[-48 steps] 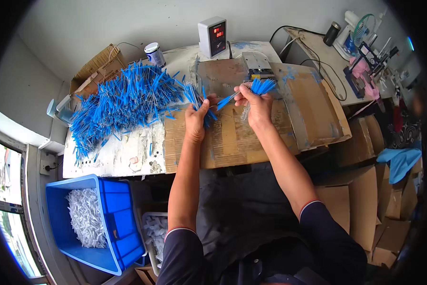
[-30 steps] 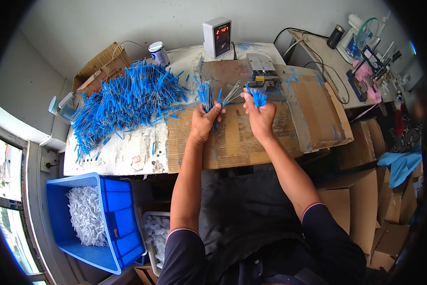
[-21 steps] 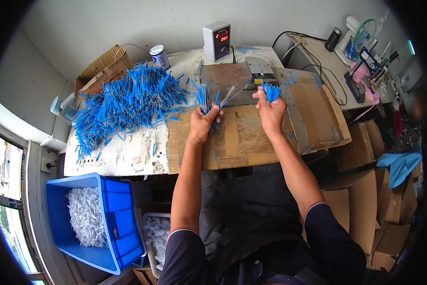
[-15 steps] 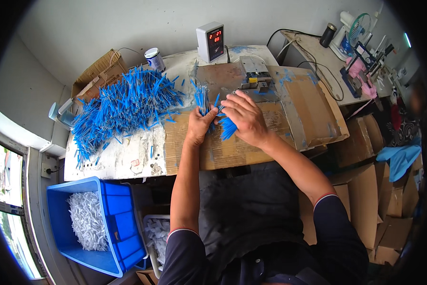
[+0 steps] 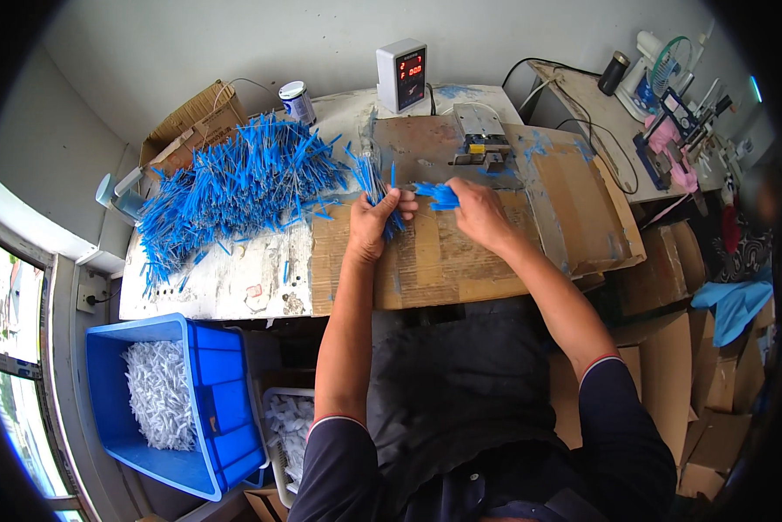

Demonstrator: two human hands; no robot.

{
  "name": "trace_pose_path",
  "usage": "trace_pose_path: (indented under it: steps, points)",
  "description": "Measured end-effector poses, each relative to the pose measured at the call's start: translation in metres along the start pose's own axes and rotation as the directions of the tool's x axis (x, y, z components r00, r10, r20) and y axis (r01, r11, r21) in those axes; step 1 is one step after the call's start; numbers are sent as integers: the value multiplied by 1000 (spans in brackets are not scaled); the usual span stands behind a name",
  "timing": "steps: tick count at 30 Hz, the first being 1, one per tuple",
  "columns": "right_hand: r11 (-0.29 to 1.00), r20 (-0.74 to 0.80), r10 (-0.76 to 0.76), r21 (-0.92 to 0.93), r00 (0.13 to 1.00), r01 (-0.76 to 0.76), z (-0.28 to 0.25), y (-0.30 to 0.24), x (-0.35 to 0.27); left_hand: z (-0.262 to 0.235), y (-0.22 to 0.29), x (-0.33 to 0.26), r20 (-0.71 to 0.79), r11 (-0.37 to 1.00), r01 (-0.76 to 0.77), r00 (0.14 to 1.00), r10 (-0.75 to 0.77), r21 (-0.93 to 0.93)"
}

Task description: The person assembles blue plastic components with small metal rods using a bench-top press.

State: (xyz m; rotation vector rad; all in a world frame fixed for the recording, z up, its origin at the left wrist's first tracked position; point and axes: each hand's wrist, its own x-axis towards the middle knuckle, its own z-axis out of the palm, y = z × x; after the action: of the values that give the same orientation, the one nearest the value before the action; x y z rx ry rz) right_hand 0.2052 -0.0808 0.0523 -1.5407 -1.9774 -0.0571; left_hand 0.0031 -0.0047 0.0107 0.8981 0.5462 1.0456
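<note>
While L hand (image 5: 373, 226) grips sticks (image 5: 367, 177), R hand (image 5: 479, 212) leans L

The bundle of blue-tipped sticks (image 5: 371, 178) and the heaped sticks (image 5: 243, 183) pair smooth, plastic-looking blue ends with thin grey stems of a metallic look. Beneath the bundle lies matt, ribbed brown cardboard (image 5: 486, 270), crossed by smoother tape strips (image 5: 426, 261), beside a rough, scuffed white tabletop (image 5: 225, 291). Smooth blue plastic forms the crate (image 5: 225, 391); the black apron (image 5: 460, 374) is matt, creased cloth, and the clamp-like fixture (image 5: 480, 122) looks like grey metal.
</note>
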Motion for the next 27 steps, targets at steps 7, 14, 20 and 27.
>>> trace_pose_path:
  steps: [7,14,20,27]
  points:
    - [633,-524,577,772,627,63,21,-27,2,-14,-4,0,26,997,-67,997,68,-35]
    - [648,-497,529,760,688,50,59,-28,-18,-13,-4,-2,21,999,-41,999,41,13]
    - [351,-164,658,930,735,-107,73,-6,-33,-6,-5,-1,33,994,-8,999,4,110]
    - [501,-264,597,860,757,-95,65,-11,-31,11,-15,1,103,947,66,989,-103,314]
